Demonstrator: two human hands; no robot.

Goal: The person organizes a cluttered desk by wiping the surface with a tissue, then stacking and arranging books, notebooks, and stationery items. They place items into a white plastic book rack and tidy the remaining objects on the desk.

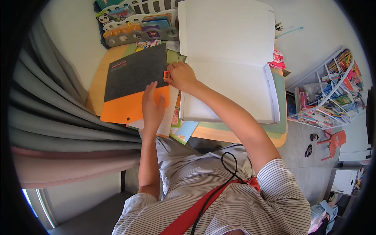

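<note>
A dark grey file folder or cover [138, 73] with a wide orange lower band [126, 107] lies at a slant on the desk's left side. Over that band is my left hand [153, 105], fingers apart and holding nothing; whether it touches the band I cannot tell. My right hand [182, 75] pinches a small orange plastic piece [166, 75] with dark openings at the folder's right edge. Lined paper sheets [166, 124] stick out below the folder, beside printed booklets [175, 117]. To the right stands an open white cardboard box [223, 97], its lid [227, 29] raised.
The wooden desk [95, 82] carries a green mat [280, 100]. At the back left is a book rack [141, 23]. A red packet [276, 60] lies behind the box. Beyond are a white bookshelf [329, 88] and a small red chair [335, 144]. Grey curtains [58, 108] hang left.
</note>
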